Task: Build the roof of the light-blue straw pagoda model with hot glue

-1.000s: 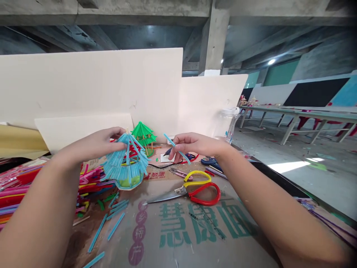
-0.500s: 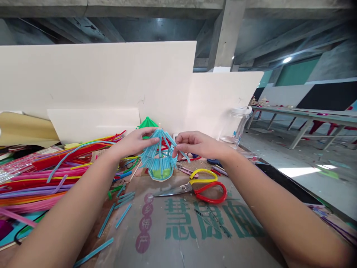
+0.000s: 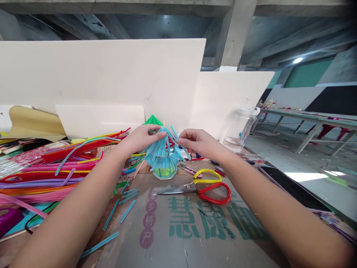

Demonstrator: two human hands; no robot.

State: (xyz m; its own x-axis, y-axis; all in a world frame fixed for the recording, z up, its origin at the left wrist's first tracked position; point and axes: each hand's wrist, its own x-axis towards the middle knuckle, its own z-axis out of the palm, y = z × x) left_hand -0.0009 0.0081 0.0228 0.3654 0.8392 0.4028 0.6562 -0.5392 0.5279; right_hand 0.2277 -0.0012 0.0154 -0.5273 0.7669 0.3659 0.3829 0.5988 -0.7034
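A small light-blue pavilion model (image 3: 164, 160), its roof covered in fuzzy pipe-cleaner strips, stands on a pale base with green inside. My left hand (image 3: 143, 138) is closed on the left side of its roof, thumb in front near the peak. At the roof's right side, my right hand (image 3: 198, 140) pinches a blue pipe-cleaner strip (image 3: 185, 151) between thumb and fingers. Gaps show between the roof ribs on that side. Scissors (image 3: 193, 187) with one yellow and one red handle lie in front of the model. Several cut blue strips (image 3: 128, 211) lie to the left.
Bundles of coloured pipe cleaners (image 3: 50, 182) cover the left side. Behind the model are a green-roofed piece (image 3: 153, 120) and white boards (image 3: 111, 74). A clear jug (image 3: 240, 128) stands at right rear, a dark tablet-like slab (image 3: 295, 190) at right. Small tweezers-like pink tool (image 3: 190, 170) lies near the scissors.
The whole view has shifted slightly, moving things rightward in the picture. The strip in my right hand now stands steeper beside the roof. My left hand keeps its hold on the roof.
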